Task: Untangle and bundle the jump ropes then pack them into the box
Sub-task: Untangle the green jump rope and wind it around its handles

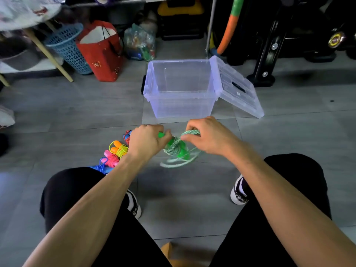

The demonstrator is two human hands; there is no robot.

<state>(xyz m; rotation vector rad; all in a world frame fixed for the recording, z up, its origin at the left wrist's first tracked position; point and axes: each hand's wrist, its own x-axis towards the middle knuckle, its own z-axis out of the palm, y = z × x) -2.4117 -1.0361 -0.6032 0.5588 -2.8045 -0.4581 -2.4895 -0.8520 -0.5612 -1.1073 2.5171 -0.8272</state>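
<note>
Left hand point(148, 140) grips the green handles point(178, 149), long axis slanting from far-left to near-right above the floor point(279, 135); right hand point(207, 136) pinches the rope point(189, 132) just right, box point(179, 105) beyond

Both bare forearms stretched forward, left hand point(147, 140) fisted knuckles-up, right hand point(207, 136) curled with fingertips pinching

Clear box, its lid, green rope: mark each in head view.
clear box point(181, 105): head view, on the near front wall.
lid point(236, 87): head view, mid-panel, leaning open off the box's right edge.
green rope point(174, 149): head view, on the coils wound round the green handles, between the hands.
</note>
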